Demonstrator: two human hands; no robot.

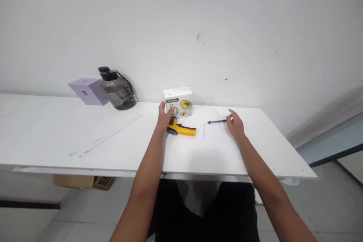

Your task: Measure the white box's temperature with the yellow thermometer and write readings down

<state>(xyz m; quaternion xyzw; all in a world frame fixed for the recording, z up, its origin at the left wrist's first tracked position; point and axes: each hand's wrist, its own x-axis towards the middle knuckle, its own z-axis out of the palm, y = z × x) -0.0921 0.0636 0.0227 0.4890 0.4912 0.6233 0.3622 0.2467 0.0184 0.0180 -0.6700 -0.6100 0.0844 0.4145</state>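
Note:
My left hand (165, 116) is at the left edge of a white meal box (186, 111) with avocado pictures, thumb on the front face and fingers around the side. The box stands upright near the wall. Just in front of it, a yellow and black infrared thermometer (185, 131) lies on its side, partly beneath my left hand. My right hand (236, 125) rests at the right end of a blue pen (217, 121), its fingers apart; whether it touches the pen I cannot tell. A white sheet of paper (214, 139) lies below the pen.
On the left of the white table (113, 140), a grey water bottle (120, 94) with a black lid stands beside a lilac box (89, 92). A plain wall (181, 38) rises behind. Under the table is a cardboard box (73, 181).

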